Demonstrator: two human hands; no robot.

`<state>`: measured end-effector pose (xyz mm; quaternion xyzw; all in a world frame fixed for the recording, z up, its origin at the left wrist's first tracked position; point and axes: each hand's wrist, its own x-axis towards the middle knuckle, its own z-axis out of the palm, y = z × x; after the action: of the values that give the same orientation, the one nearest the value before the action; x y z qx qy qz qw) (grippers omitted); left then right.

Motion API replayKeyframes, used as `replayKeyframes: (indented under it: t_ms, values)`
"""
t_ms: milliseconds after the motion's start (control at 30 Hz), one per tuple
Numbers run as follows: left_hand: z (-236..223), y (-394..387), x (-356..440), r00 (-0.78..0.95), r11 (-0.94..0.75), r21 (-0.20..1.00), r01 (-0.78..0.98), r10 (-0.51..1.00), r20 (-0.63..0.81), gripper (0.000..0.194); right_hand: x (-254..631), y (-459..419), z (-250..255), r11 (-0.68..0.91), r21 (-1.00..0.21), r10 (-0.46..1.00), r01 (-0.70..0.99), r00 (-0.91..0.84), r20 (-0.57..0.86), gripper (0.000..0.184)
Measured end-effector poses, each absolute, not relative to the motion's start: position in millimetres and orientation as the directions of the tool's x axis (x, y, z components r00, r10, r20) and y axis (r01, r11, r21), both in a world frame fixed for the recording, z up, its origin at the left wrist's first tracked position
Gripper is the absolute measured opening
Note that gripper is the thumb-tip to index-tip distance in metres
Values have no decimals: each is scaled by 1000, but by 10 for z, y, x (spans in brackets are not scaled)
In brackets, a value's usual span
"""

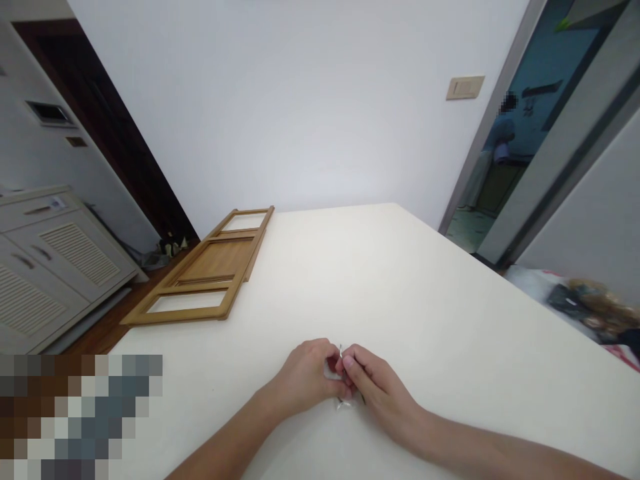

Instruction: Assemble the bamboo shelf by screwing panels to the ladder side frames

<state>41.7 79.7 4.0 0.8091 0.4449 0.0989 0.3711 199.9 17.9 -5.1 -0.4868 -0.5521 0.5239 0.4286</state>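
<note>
Clear plastic piece point(345, 404), right down at the near middle of the white table point(350, 287). Scanning across from the left: past a wooden frame point(213, 260) lying flat, then onto the left hand point(306, 375), curled in with fingertips apparently pinching the plastic. Up between the fingertips, a slim metallic thing point(341, 350), too small to identify. Gripped by the right hand point(383, 393), thumb pressing against fingers. Looks like close, two-handed fingertip work. Calls, seemingly, for a steady left pinch and small, careful right-hand control.
</note>
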Motion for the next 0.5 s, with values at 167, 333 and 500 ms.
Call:
replayKeyframes:
  t_ms: [167,333,500]
  values:
    - [35,829,391,600,-346,693,633,785,-156,32,1995,170,-82,-12,-995,988,99,-149,-26,48]
    - [43,817,399,604,-348,711,611,786,-134,29,1998,171,-61,-21,-997,991,71,-130,-30,46]
    - [58,819,391,605,-302,763,572,783,-143,23,2034,169,-43,-26,-1000,992,4,-121,-26,45]
